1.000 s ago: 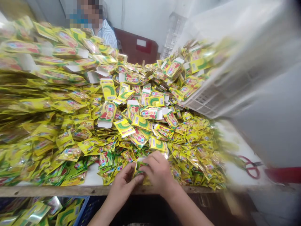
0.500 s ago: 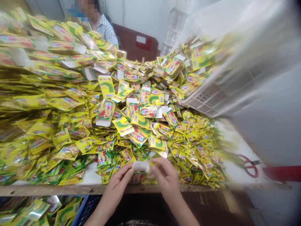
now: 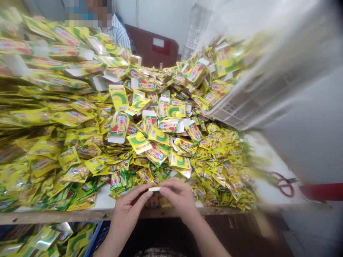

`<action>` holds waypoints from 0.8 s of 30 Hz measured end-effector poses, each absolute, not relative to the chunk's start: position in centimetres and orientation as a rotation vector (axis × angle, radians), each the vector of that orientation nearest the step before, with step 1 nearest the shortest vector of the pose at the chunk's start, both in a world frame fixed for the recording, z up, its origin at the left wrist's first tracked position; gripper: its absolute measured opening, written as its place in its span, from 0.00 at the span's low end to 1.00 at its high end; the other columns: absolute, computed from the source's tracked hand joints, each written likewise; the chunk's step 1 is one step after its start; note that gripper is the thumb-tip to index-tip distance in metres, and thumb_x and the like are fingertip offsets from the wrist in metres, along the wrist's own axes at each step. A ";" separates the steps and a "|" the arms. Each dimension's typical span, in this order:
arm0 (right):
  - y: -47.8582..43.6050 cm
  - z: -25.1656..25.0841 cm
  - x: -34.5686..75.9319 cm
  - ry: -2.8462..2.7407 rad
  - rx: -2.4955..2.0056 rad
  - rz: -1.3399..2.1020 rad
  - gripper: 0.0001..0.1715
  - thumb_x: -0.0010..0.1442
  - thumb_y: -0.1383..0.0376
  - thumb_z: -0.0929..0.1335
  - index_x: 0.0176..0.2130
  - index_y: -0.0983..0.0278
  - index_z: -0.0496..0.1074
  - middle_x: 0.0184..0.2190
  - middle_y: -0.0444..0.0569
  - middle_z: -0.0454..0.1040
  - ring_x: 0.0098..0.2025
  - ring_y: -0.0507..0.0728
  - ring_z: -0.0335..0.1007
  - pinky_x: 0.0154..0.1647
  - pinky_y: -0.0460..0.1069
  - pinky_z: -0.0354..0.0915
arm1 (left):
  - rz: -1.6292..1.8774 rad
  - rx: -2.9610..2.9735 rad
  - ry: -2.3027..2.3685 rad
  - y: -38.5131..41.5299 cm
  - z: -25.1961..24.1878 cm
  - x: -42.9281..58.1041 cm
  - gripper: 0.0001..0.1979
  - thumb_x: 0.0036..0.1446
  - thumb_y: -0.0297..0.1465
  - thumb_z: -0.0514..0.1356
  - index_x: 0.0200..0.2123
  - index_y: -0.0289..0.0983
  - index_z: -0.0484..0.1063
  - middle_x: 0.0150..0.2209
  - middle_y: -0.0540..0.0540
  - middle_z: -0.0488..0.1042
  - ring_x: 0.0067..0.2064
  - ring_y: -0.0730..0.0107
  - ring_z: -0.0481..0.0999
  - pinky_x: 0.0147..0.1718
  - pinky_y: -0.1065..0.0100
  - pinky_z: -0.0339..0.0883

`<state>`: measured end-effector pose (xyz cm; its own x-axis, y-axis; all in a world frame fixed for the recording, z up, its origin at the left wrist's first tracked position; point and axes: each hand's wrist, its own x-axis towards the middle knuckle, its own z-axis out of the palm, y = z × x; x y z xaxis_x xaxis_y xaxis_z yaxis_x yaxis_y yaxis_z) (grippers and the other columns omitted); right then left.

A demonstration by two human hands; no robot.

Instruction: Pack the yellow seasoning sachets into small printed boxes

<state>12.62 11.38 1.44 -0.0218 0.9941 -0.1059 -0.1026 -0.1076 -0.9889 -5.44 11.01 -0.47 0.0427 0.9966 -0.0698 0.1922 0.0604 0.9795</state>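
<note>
Between both hands, over the table's front edge, is a small cardboard box [image 3: 154,189], its white end flap facing me. My left hand [image 3: 131,203] grips its left end with thumb and fingers. At the right end, my right hand [image 3: 180,200] pinches it. Most of the box is hidden by the fingers. Just past the hands lie green and yellow sachets [image 3: 119,179]. Beyond them is a heap of flat yellow-green printed boxes [image 3: 119,125], several with white flaps standing out.
Yellow sachets [image 3: 225,167] cover much of the white table [image 3: 265,160]. A tilted white plastic crate [image 3: 241,107] spills boxes at right. Red-handled scissors [image 3: 285,185] lie at the right edge. Below left, a blue crate [image 3: 92,239] holds boxes. A person in a striped shirt [image 3: 120,34] is behind the heap.
The box's white flap, upright and broad before, now shows only as a thin strip across its end. My right hand has moved slightly left, its fingers now closed on the box.
</note>
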 end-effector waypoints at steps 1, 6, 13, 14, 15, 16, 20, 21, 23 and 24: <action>11.5 1.3 12.6 -1.062 -1.203 1.360 0.10 0.51 0.59 0.75 0.35 0.60 0.81 0.27 0.44 0.71 0.21 0.49 0.64 0.20 0.45 0.64 | 1.038 1.336 1.344 11.1 -0.5 -5.4 0.14 0.56 0.38 0.64 0.45 0.43 0.79 0.46 0.46 0.81 0.48 0.57 0.79 0.50 0.60 0.72; 11.4 0.4 12.5 -1.062 -1.177 1.313 0.08 0.50 0.60 0.76 0.32 0.59 0.82 0.30 0.46 0.74 0.22 0.50 0.67 0.21 0.46 0.67 | 1.093 1.611 1.261 11.8 -0.6 -5.5 0.10 0.58 0.33 0.63 0.43 0.43 0.79 0.44 0.46 0.81 0.48 0.60 0.78 0.50 0.62 0.72; 10.8 0.0 13.4 -1.397 -1.129 1.009 0.08 0.54 0.64 0.75 0.37 0.55 0.82 0.34 0.49 0.77 0.39 0.57 0.74 0.41 0.51 0.70 | 1.129 1.863 1.029 12.2 -1.4 -6.7 0.13 0.55 0.26 0.65 0.43 0.45 0.79 0.45 0.46 0.80 0.47 0.61 0.79 0.48 0.62 0.74; 10.6 -0.3 13.4 -1.445 -1.129 0.952 0.08 0.56 0.65 0.74 0.38 0.54 0.81 0.36 0.49 0.77 0.40 0.57 0.73 0.42 0.52 0.70 | 1.133 1.864 1.029 12.1 -1.5 -6.6 0.13 0.55 0.25 0.65 0.43 0.45 0.79 0.45 0.46 0.80 0.47 0.61 0.79 0.47 0.62 0.74; 10.3 -0.6 13.4 -1.494 -1.130 0.889 0.09 0.57 0.65 0.73 0.40 0.54 0.81 0.38 0.50 0.76 0.40 0.57 0.73 0.43 0.52 0.70 | 1.140 1.863 1.026 12.1 -1.6 -6.6 0.13 0.55 0.25 0.65 0.42 0.44 0.79 0.45 0.46 0.80 0.47 0.61 0.79 0.47 0.62 0.74; 9.9 -1.1 13.3 -1.539 -1.132 0.824 0.11 0.59 0.66 0.71 0.43 0.54 0.80 0.40 0.50 0.74 0.41 0.57 0.72 0.43 0.52 0.70 | 1.140 1.863 1.017 12.0 -1.7 -6.5 0.12 0.56 0.24 0.64 0.42 0.44 0.79 0.45 0.45 0.80 0.47 0.62 0.79 0.47 0.62 0.74; 7.9 -2.7 12.6 -1.669 -1.139 0.641 0.20 0.63 0.70 0.66 0.50 0.51 0.76 0.41 0.52 0.70 0.39 0.56 0.70 0.39 0.51 0.70 | 1.134 1.890 0.919 11.3 -2.8 -5.9 0.15 0.57 0.21 0.61 0.44 0.45 0.77 0.46 0.46 0.80 0.49 0.61 0.79 0.47 0.62 0.74; 7.6 -2.9 12.6 -1.682 -1.138 0.626 0.21 0.63 0.71 0.66 0.51 0.50 0.75 0.41 0.52 0.70 0.39 0.56 0.70 0.38 0.51 0.69 | 1.131 1.905 0.904 11.0 -3.1 -5.8 0.17 0.58 0.21 0.60 0.46 0.45 0.76 0.47 0.46 0.80 0.50 0.61 0.78 0.48 0.62 0.74; 7.4 -2.8 12.9 -1.692 -1.132 0.629 0.20 0.64 0.70 0.65 0.51 0.51 0.74 0.43 0.52 0.70 0.40 0.57 0.70 0.39 0.51 0.69 | 1.116 1.939 0.906 10.6 -3.2 -5.8 0.19 0.59 0.21 0.59 0.49 0.47 0.75 0.48 0.47 0.79 0.51 0.62 0.77 0.49 0.63 0.73; 7.5 -2.6 13.4 -1.682 -1.144 0.633 0.19 0.65 0.69 0.64 0.51 0.52 0.74 0.43 0.52 0.71 0.41 0.57 0.70 0.40 0.52 0.69 | 1.125 1.942 0.947 10.3 -2.9 -6.0 0.19 0.59 0.22 0.59 0.50 0.47 0.75 0.49 0.47 0.78 0.51 0.62 0.77 0.50 0.63 0.73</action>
<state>13.41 7.52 -2.64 -0.0896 0.9006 0.4253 0.3971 0.4239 -0.8140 -6.03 10.32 -2.91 0.3584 0.8454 0.3961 0.2467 -0.4949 0.8332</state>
